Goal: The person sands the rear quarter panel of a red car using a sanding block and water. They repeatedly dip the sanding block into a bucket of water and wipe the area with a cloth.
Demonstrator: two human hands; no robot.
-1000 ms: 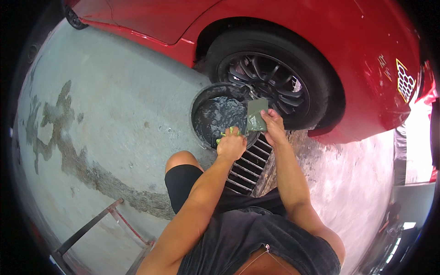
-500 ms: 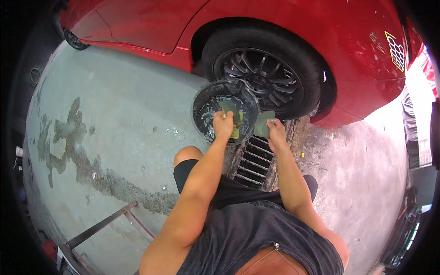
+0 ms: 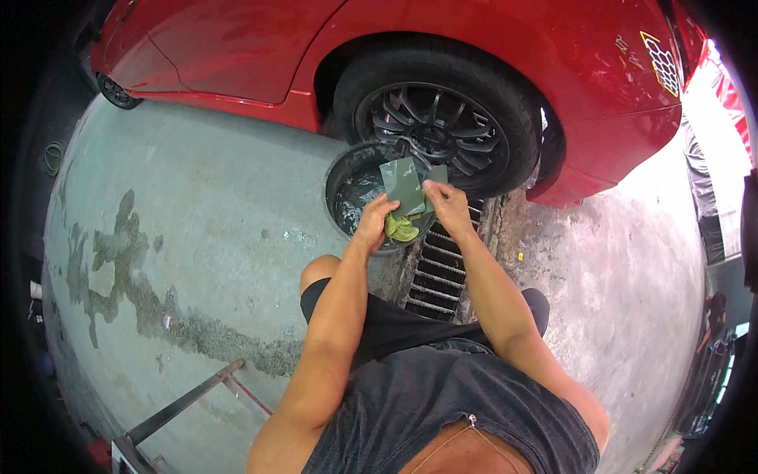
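A wet grey-green sandpaper sheet (image 3: pixel 402 186) is gripped at its lower left corner by my left hand (image 3: pixel 373 223), thumb on top. A crumpled yellow-green cloth (image 3: pixel 403 228) hangs just beside those fingers, below the sheet; whether they hold it too, I cannot tell. My right hand (image 3: pixel 449 208) pinches a second grey-green sandpaper sheet (image 3: pixel 437 173), partly hidden behind the fingers and close to the first sheet's right edge. Both hands are above a round black bucket (image 3: pixel 333 175), which has water and pale suds (image 3: pixel 351 197) inside.
A red car (image 3: pixel 237 47) stands ahead, its black-rimmed wheel (image 3: pixel 434 130) right behind the bucket. Under my arms runs a metal drain grate (image 3: pixel 437 276). Dark wet patches (image 3: pixel 126 253) mark the concrete floor at left. A metal frame (image 3: pixel 185 401) stands at lower left.
My left hand has lifted its sheet up from the bucket, and the yellow-green cloth now shows below it. My right hand has moved left, bringing its sheet beside the other. The view shifted slightly.
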